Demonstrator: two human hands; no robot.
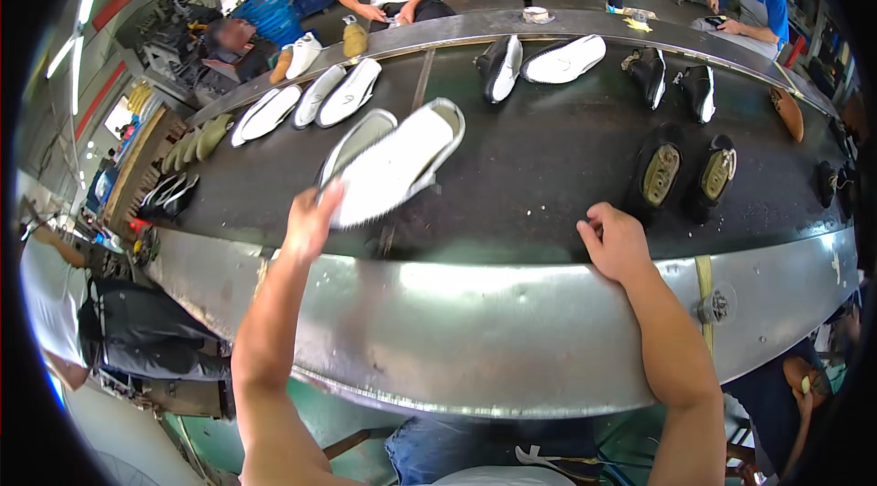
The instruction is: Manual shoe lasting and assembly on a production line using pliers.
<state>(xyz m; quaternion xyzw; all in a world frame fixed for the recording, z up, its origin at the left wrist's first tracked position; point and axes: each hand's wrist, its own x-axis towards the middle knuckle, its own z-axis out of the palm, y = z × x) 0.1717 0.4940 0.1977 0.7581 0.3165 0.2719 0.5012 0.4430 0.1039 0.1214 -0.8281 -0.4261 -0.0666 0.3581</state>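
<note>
- White covers the broad face of the front shoe (397,166), a long, rounded form with small dark marks and a fine toothed line along its lower edge; slight blur softens that edge in the head view.
- Grey lining shows inside the second shoe (359,143), which sits just behind the front one, partly covered by it, with a pale rim around its opening.
- Both shoes are left of centre, tilted with their far ends up and to the right, over the dark conveyor surface (521,175); I cannot tell whether they touch it.
- The left hand (311,223) grips the pair at the near end, thumb against the white face, the other fingers mostly hidden.
- The right hand (616,242) lies well apart from the pair, by the near metal ledge (475,322), fingers curled loosely; I cannot tell how fully it is closed.
- Beyond the held pair, white slip-on shoes (350,95) stand near the far edge.
- Right of centre, beyond the right hand, two black shoes (717,177) show beige insides.
</note>
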